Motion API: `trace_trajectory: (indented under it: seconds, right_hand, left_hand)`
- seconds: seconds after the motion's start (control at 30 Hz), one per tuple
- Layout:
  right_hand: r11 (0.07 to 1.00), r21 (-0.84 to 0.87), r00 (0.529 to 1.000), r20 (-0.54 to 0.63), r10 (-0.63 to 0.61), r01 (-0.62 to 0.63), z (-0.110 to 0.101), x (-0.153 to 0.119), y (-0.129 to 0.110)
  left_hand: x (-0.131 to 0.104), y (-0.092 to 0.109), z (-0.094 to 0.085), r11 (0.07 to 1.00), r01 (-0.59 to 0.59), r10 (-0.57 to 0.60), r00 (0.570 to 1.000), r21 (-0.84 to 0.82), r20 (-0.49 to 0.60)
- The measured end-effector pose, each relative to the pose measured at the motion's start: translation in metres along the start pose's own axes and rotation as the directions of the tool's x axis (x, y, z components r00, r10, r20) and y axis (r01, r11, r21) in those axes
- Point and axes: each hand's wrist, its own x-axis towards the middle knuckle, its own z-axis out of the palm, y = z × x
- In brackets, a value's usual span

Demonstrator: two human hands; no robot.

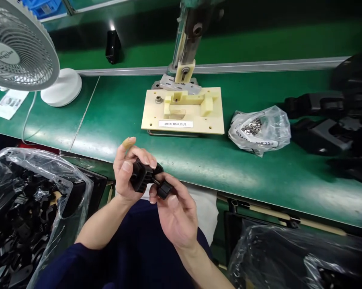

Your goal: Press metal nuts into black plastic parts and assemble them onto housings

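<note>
My left hand (pixel 129 170) is closed around a black plastic clamp part (pixel 141 176), held over my lap just short of the bench edge. A black screw knob (pixel 164 189) with a thin metal shaft joins that part from the right. My right hand (pixel 177 208) has its fingers closed about the knob. Behind them on the bench stands a cream fixture plate (pixel 152 116) with raised blocks and a printed label. Part of the clamp is hidden by my left fingers.
A metal post (pixel 188 44) rises behind the fixture. Right of it lies a clear bag (pixel 274 124) of small metal pieces, with black parts (pixel 319 120) beyond. A fan (pixel 21 48) stands left. Plastic-lined bins of black parts (pixel 21 224) flank me below the green bench (pixel 114 108).
</note>
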Motion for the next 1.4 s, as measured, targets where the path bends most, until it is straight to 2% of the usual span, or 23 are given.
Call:
trace_trajectory:
  seconds: [0.2, 0.33, 0.43, 0.6, 0.7, 0.77, 0.87, 0.93, 1.0, 1.07, 1.1, 1.17, 1.23, 1.27, 1.3, 1.33, 1.37, 1.4]
  right_hand:
    - [0.997, -0.064, 0.999, -0.021, -0.047, 0.045, -0.005, 0.000, -0.004]
    - [0.989, -0.142, 1.000, -0.009, -0.028, 0.027, -0.007, 0.000, 0.001]
    - [0.996, -0.083, 0.999, 0.041, -0.011, 0.014, -0.008, 0.001, 0.006]
    - [0.998, 0.063, 0.997, 0.078, -0.002, -0.003, -0.009, 0.004, 0.005]
    - [0.998, 0.058, 0.994, 0.109, -0.002, -0.005, -0.009, 0.005, 0.004]
    - [0.999, -0.037, 0.999, 0.050, -0.016, 0.018, -0.009, 0.005, 0.006]
    - [0.972, -0.232, 0.988, -0.143, -0.067, 0.032, -0.007, 0.006, 0.013]
    - [0.975, -0.216, 0.985, -0.174, 0.014, -0.052, -0.004, 0.006, 0.018]
    - [0.979, -0.030, 0.975, -0.104, 0.196, -0.200, 0.001, 0.004, 0.022]
    - [0.922, 0.184, 0.936, -0.019, 0.350, -0.341, 0.005, 0.001, 0.019]
    - [0.884, 0.257, 0.916, 0.012, 0.402, -0.391, 0.006, 0.001, 0.014]
    - [0.856, 0.295, 0.899, 0.024, 0.438, -0.425, 0.005, 0.007, -0.002]
    - [0.930, 0.201, 0.944, -0.061, 0.325, -0.308, -0.003, 0.023, -0.025]
    - [0.982, 0.094, 0.975, -0.134, 0.178, -0.166, -0.009, 0.037, -0.038]
    - [0.998, -0.058, 0.978, -0.205, -0.041, 0.030, -0.016, 0.053, -0.051]
    - [0.936, -0.255, 0.925, -0.229, -0.304, 0.244, -0.025, 0.072, -0.063]
    - [0.764, -0.475, 0.803, -0.176, -0.569, 0.437, -0.034, 0.093, -0.073]
    - [0.516, -0.666, 0.657, -0.052, -0.752, 0.539, -0.043, 0.114, -0.081]
  left_hand:
    - [0.003, 0.004, -0.001, 0.998, -0.039, 0.036, 0.998, 0.048, 0.049]
    - [0.000, 0.008, -0.005, 0.993, -0.064, 0.058, 0.996, 0.095, 0.064]
    - [-0.001, 0.010, -0.005, 0.993, -0.058, 0.050, 0.996, 0.104, 0.080]
    - [0.002, 0.007, -0.003, 0.997, -0.018, 0.015, 0.999, 0.071, 0.044]
    - [0.003, 0.005, -0.004, 0.999, -0.014, 0.011, 0.999, 0.044, 0.054]
    - [0.002, 0.005, -0.004, 0.999, -0.018, 0.014, 0.998, 0.051, 0.062]
    - [-0.001, 0.007, -0.003, 0.995, -0.017, 0.010, 0.997, 0.097, 0.076]
    - [-0.003, 0.008, -0.001, 0.991, -0.033, 0.022, 0.996, 0.129, 0.090]
    - [-0.006, 0.008, 0.002, 0.978, -0.100, 0.081, 0.991, 0.181, 0.110]
    - [-0.011, 0.009, 0.004, 0.931, -0.219, 0.167, 0.967, 0.291, 0.194]
    - [-0.015, 0.009, 0.005, 0.881, -0.291, 0.193, 0.941, 0.372, 0.280]
    - [-0.025, 0.010, 0.005, 0.724, -0.463, 0.218, 0.857, 0.511, 0.467]
    - [-0.036, 0.009, 0.003, 0.585, -0.586, 0.223, 0.781, 0.560, 0.583]
    - [-0.041, 0.008, 0.000, 0.552, -0.614, 0.241, 0.765, 0.564, 0.598]
    - [-0.045, 0.005, -0.002, 0.544, -0.620, 0.258, 0.765, 0.566, 0.590]
    - [-0.047, 0.002, -0.005, 0.553, -0.609, 0.271, 0.776, 0.568, 0.569]
    - [-0.049, -0.001, -0.008, 0.568, -0.593, 0.274, 0.790, 0.571, 0.548]
    - [-0.049, -0.003, -0.010, 0.582, -0.575, 0.278, 0.805, 0.575, 0.524]
